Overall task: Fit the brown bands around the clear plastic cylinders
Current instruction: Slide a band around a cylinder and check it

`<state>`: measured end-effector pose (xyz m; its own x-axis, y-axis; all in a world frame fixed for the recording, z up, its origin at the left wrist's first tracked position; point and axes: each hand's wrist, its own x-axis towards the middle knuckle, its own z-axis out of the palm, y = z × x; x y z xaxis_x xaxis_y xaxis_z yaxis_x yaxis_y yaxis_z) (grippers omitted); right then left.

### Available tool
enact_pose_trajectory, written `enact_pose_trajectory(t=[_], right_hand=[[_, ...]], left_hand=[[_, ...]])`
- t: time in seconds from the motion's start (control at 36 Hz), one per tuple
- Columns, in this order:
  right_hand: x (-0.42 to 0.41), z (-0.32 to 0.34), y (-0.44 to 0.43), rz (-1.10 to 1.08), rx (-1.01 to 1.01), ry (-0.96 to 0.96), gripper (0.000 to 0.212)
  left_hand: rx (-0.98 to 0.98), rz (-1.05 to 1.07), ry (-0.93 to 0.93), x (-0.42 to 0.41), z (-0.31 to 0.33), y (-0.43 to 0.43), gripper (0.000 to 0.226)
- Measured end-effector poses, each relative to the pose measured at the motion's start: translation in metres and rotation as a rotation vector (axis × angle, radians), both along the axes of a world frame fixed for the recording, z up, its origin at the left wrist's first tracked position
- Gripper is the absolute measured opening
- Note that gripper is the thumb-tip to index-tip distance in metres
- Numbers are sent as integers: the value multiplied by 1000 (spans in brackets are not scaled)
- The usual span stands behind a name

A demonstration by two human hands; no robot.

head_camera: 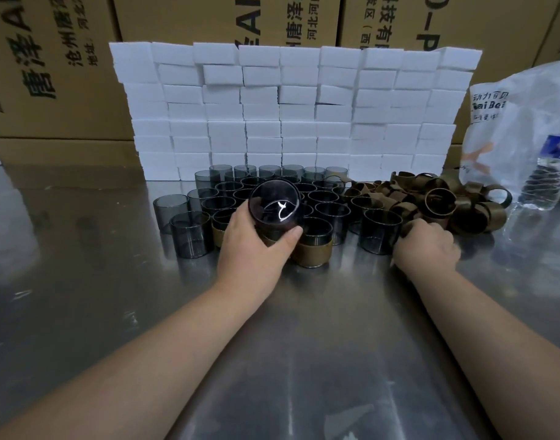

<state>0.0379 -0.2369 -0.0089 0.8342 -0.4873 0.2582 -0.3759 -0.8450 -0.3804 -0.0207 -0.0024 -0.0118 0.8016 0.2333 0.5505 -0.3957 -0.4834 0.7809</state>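
Observation:
Several clear grey-tinted plastic cylinders stand packed together on the steel table. My left hand grips one cylinder, tilted so its round end faces me. Just in front stands a cylinder with a brown band around its lower half, and another banded one shows partly behind my left hand. A heap of loose brown bands lies to the right. My right hand lies at the near edge of that heap with its fingers curled into the bands; what they hold is hidden.
A wall of stacked white foam blocks rises behind the cylinders, with cardboard cartons further back. A printed plastic bag and a water bottle stand at the right. The steel table stretches toward me.

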Motion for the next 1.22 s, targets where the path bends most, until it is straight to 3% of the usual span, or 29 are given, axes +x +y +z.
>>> enact_pose_trajectory(t=[0.14, 0.33, 0.44, 0.56, 0.75, 0.94, 1.08, 1.22], right_hand=[[1, 0, 0, -57, 10, -96, 37], [-7, 14, 5, -104, 91, -470, 42], [-17, 29, 17, 107, 162, -748, 40], [-32, 38, 38, 369, 181, -887, 43], [-51, 40, 68, 600, 340, -767, 62], [-65, 38, 84, 796, 488, -686, 67], [-71, 41, 88, 947, 624, -618, 46], [-69, 39, 88, 940, 638, -709, 23]], left_hand=[[-61, 15, 43, 3, -1, 3, 45], [-54, 13, 53, 2, -1, 3, 43], [-32, 1, 49, 1, 0, 3, 46], [10, 6, 40, 1, 0, 3, 46], [65, 22, 59, 1, 0, 2, 56], [144, 24, 29, -1, 0, -3, 67], [125, 25, 27, -1, 1, -3, 64], [136, 6, 23, -3, 3, -3, 62]])
